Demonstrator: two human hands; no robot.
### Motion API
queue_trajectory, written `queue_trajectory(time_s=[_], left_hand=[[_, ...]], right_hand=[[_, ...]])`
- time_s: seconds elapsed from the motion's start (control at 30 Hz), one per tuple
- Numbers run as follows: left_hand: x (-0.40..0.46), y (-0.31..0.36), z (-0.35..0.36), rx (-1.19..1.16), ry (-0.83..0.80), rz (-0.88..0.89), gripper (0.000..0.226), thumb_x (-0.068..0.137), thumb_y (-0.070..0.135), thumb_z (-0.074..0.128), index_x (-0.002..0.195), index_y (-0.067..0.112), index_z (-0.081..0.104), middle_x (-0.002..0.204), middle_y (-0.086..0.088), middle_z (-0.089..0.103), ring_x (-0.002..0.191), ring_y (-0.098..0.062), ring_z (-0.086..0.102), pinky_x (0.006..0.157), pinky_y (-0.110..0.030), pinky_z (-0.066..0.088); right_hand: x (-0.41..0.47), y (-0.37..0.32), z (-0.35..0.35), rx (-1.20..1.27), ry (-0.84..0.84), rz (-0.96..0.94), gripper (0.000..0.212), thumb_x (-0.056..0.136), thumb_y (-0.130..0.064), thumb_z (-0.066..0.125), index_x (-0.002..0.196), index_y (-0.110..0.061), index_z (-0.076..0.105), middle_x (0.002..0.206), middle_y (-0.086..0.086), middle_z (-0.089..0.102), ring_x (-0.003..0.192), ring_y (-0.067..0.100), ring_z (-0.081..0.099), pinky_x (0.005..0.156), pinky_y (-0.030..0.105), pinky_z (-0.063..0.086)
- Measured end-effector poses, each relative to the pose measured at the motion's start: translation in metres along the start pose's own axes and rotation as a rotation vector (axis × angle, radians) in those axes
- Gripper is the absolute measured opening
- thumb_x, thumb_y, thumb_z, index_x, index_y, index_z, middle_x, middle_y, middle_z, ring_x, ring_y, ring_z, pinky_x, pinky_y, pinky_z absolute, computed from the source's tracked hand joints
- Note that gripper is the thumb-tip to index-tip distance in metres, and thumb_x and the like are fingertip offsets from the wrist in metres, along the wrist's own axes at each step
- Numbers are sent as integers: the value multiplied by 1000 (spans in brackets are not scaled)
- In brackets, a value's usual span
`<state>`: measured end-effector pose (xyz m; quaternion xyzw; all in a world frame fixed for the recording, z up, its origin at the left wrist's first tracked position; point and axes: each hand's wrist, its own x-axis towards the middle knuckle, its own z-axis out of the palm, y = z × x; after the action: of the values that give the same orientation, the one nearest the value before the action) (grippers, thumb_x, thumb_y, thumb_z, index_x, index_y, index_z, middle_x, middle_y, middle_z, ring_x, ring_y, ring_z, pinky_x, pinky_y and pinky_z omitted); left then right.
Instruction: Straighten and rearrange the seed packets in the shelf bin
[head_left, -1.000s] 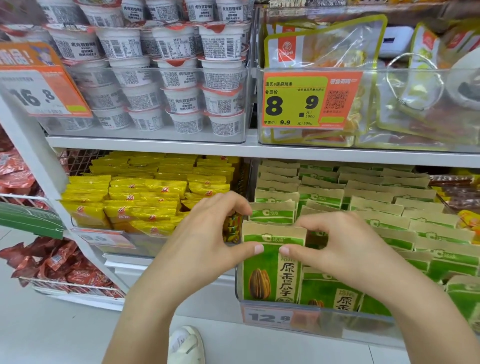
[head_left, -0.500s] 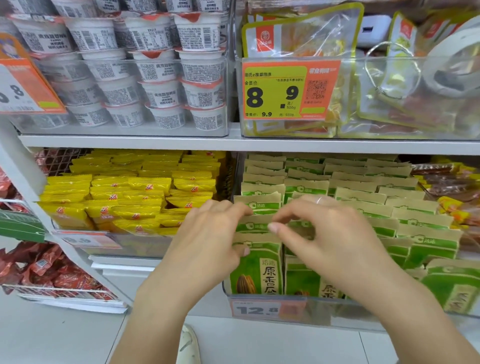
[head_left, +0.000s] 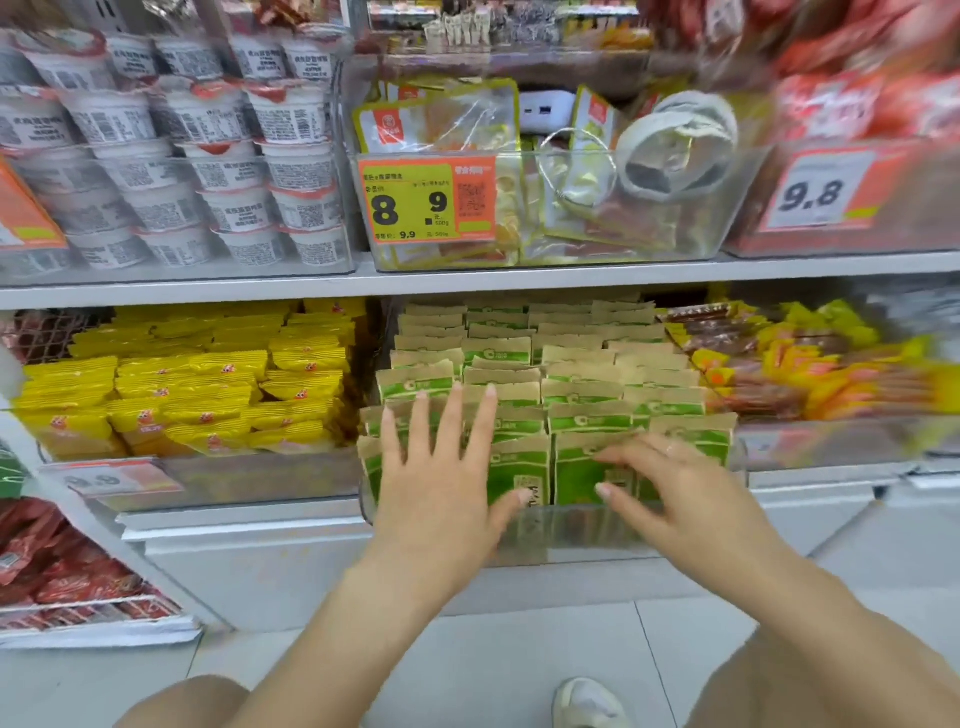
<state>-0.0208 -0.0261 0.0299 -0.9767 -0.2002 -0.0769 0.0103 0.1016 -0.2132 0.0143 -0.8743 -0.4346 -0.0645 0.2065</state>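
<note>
Left hand (head_left: 441, 483) flat on front seed packets (head_left: 519, 467), fingers spread; right hand (head_left: 691, 493) beside, fingers loosely splayed, empty

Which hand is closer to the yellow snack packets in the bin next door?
Left. The left hand lies spread over the green seed packets at their left end, beside the yellow packets; the right hand is farther right.

green and tan seed packets (head_left: 522, 470) stand upright in rows, filling the clear shelf bin (head_left: 571, 530).
</note>
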Motion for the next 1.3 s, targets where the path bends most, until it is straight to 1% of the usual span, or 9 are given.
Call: queue_trajectory(time_s=[0.1, 0.23, 0.3, 0.43, 0.6, 0.73, 0.83, 0.97, 1.3], left_hand=[[8, -1, 22, -14, 106, 32, 82, 89, 69, 28, 153, 17, 31, 154, -17, 39, 139, -42, 38, 112, -65, 25], [18, -3, 33, -51, 231, 65, 75, 93, 60, 33, 153, 16, 28, 157, -15, 34, 143, -37, 32, 117, -58, 17], [8, -3, 37, -145, 390, 129, 62, 94, 41, 42, 150, 12, 34, 154, -14, 37, 143, -33, 33, 120, -53, 15], [-33, -9, 66, -270, 692, 292, 28, 89, 14, 55, 116, 7, 60, 118, -11, 64, 112, -29, 57, 102, -40, 41], [-50, -24, 89, -167, 562, 130, 34, 91, 32, 48, 108, 7, 65, 104, -8, 67, 97, -26, 57, 88, -33, 40], [-40, -31, 86, -188, 505, 63, 32, 89, 37, 48, 97, 13, 66, 90, -1, 67, 81, -26, 60, 75, -31, 38], [-33, -29, 81, -272, 515, 8, 16, 82, 31, 62, 85, 16, 68, 78, 4, 65, 70, -24, 59, 66, -29, 33], [-16, -25, 79, -339, 511, -60, 16, 75, 16, 81, 85, 17, 69, 79, 4, 66, 73, -25, 59, 68, -31, 34], [53, -33, 85, -350, 484, -107, 24, 68, 9, 87, 85, 15, 71, 78, 0, 68, 71, -28, 60, 67, -37, 46]], right_hand=[[-4, 3, 19, -61, 111, -15, 38, 89, -47, 43, 112, -27, 65, 102, -8, 60, 92, 19, 59, 61, 26, 43], [-16, 1, 33, -54, 162, -17, 38, 87, -43, 49, 116, -23, 64, 107, -5, 61, 91, 20, 60, 65, 33, 51], [-27, 8, 38, -50, 199, -11, 34, 86, -40, 52, 111, -21, 66, 103, -5, 63, 89, 21, 62, 67, 32, 51], [-45, 28, 43, -44, 284, 42, 23, 83, -35, 60, 99, -21, 70, 92, -6, 64, 83, 20, 62, 68, 29, 47], [-38, 30, 47, -104, 322, 39, 28, 69, -21, 86, 91, -20, 68, 85, -4, 63, 75, 23, 60, 66, 34, 48], [-35, 28, 53, -97, 388, 67, 29, 65, -17, 88, 86, -19, 67, 81, -3, 61, 73, 24, 58, 66, 35, 45], [-31, 29, 55, -66, 408, 66, 29, 65, -14, 88, 85, -19, 67, 81, -4, 61, 72, 23, 57, 66, 33, 44], [-12, 36, 54, -39, 408, 76, 28, 66, -13, 86, 85, -19, 66, 83, -4, 60, 76, 23, 57, 68, 30, 37], [56, 60, 66, -41, 400, 69, 28, 67, -12, 85, 87, -17, 67, 85, -2, 62, 80, 26, 59, 70, 31, 36]])
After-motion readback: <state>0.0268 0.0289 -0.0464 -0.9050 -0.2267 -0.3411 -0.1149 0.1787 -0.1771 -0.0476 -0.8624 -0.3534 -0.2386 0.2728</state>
